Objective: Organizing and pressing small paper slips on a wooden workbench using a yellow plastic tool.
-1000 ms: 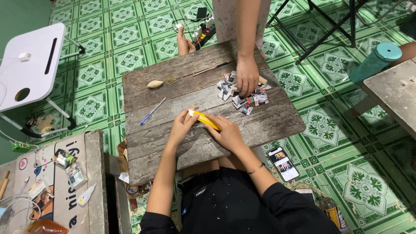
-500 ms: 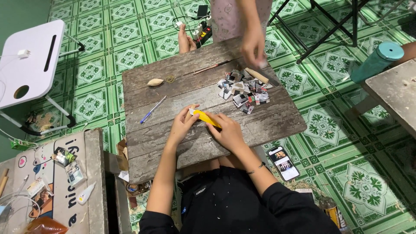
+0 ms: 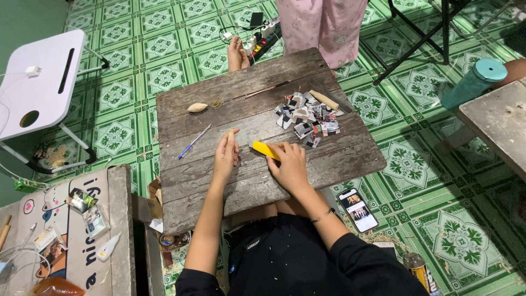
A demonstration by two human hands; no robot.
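Bright yellow flat plastic cutter (image 3: 266,150): lies on the weathered grey wooden board (image 3: 241,186), tip pointing up-left. Right hand (image 3: 289,167) closed around its lower end. Left hand (image 3: 226,155) flat, fingers together, pressing the board just beside the tip. 1 heap of small cut card scraps (image 3: 307,116) lies loose, upper right; no containers seen.

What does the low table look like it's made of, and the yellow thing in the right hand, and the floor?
Table: bare weathered wood, going by the grey planks, grain lines and gaps. Yellow thing in the right hand: probably plastic, smooth and evenly bright, though mostly covered. Floor: likely glazed ceramic tile, with a repeating green pattern, grout lines and slight sheen.
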